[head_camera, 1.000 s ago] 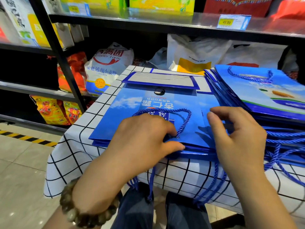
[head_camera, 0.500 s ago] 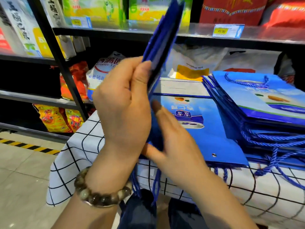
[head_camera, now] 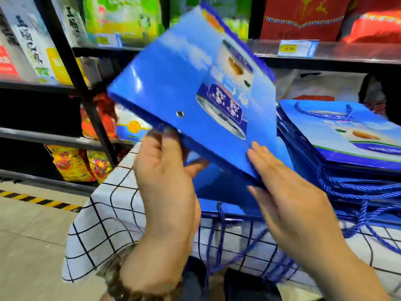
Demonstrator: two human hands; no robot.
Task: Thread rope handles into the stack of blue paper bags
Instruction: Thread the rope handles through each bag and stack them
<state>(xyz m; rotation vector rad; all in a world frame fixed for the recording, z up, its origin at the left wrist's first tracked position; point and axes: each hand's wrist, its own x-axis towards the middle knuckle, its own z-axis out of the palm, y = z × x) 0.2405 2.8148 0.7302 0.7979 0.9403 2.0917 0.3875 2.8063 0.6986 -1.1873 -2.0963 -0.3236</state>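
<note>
Holding the blue bag [head_camera: 173,68] tilted at frame centre, the left hand [head_camera: 165,177] grips its lower edge below the eyelet [head_camera: 180,114], the right hand [head_camera: 288,198] pinches that edge further right; steadying it should let a rope [head_camera: 219,233] from lower centre enter squarely

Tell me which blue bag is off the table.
The tilted paper bag held by left hand and right hand; the other bags lie stacked on the tablecloth.

Lifted bag [head_camera: 173,88] screens the shelf [head_camera: 347,59] ahead; bag stack [head_camera: 347,144] walls the right; open checked cloth [head_camera: 104,224] at left.
</note>
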